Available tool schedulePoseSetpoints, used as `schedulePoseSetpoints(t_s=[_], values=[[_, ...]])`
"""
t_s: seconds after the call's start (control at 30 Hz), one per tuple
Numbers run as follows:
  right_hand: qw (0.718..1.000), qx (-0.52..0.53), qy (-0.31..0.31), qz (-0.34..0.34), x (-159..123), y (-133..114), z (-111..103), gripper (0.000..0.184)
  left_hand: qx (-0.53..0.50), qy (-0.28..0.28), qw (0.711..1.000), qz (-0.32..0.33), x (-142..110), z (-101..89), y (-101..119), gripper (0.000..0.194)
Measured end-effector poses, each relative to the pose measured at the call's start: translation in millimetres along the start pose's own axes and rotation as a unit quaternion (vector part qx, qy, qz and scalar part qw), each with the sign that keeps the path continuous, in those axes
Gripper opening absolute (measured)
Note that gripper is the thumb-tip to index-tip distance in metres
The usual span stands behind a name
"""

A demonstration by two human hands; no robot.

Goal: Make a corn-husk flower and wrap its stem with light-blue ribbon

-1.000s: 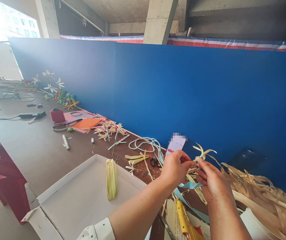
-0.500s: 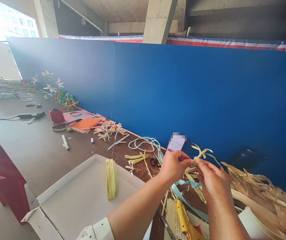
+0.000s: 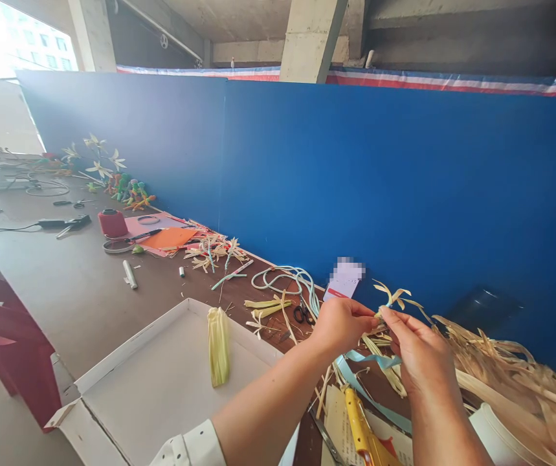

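Note:
Close together on the right, both my hands pinch at the base of a small flower (image 3: 391, 295) with pale, thin husk-like petals and a bit of light blue below them. My left hand (image 3: 340, 323) is closed, thumb and fingertips at the lower stem, which the fingers mostly hide. My right hand (image 3: 421, 346) is closed as well, its thumb and forefinger just under the petals. A light blue ribbon (image 3: 372, 358) runs beneath the right hand's fingers and trails down onto the table. Whether the ribbon joins the stem is hidden.
A yellow glue gun (image 3: 359, 421) lies on printed paper below my hands. A white box lid (image 3: 151, 375) holds a green husk piece (image 3: 218, 346). Black scissors (image 3: 301, 314), blue cord (image 3: 278, 278) and a phone (image 3: 343, 281) lie beyond; dry husks (image 3: 501, 362) and a white cup (image 3: 496, 430) are right.
Both hands stay pinched at the flower's base with only slight finger shifts. The flower tilts a little, and the ribbon below has shifted slightly.

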State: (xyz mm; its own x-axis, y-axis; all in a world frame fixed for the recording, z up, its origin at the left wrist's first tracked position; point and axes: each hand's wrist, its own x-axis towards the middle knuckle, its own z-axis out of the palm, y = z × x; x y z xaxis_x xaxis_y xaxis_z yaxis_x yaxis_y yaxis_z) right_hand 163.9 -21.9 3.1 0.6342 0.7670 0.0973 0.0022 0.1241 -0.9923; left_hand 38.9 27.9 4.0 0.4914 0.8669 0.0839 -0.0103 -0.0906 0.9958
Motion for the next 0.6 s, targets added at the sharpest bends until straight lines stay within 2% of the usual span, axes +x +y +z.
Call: schedulePoseSetpoints(t_s=[0.13, 0.4, 0.5, 0.6], values=[[0.998, -0.048, 0.024, -0.031, 2, 2, -2, 0.051, 0.008, 0.005, 1.000, 0.021, 1, 2.2, -4, 0.024], [0.999, -0.031, 0.015, -0.013, 3, -2, -5, 0.051, -0.059, -0.067, 0.995, -0.038, 5, -1.9, -7, 0.029], [0.999, -0.021, 0.023, 0.001, 3, -3, -6, 0.049, -0.031, -0.063, 0.997, -0.036, 3, -6.7, -3, 0.023], [1.000, -0.008, 0.027, 0.014, 3, -4, -6, 0.047, 0.039, -0.039, 0.998, -0.015, 0, -10.2, 2, 0.016]])
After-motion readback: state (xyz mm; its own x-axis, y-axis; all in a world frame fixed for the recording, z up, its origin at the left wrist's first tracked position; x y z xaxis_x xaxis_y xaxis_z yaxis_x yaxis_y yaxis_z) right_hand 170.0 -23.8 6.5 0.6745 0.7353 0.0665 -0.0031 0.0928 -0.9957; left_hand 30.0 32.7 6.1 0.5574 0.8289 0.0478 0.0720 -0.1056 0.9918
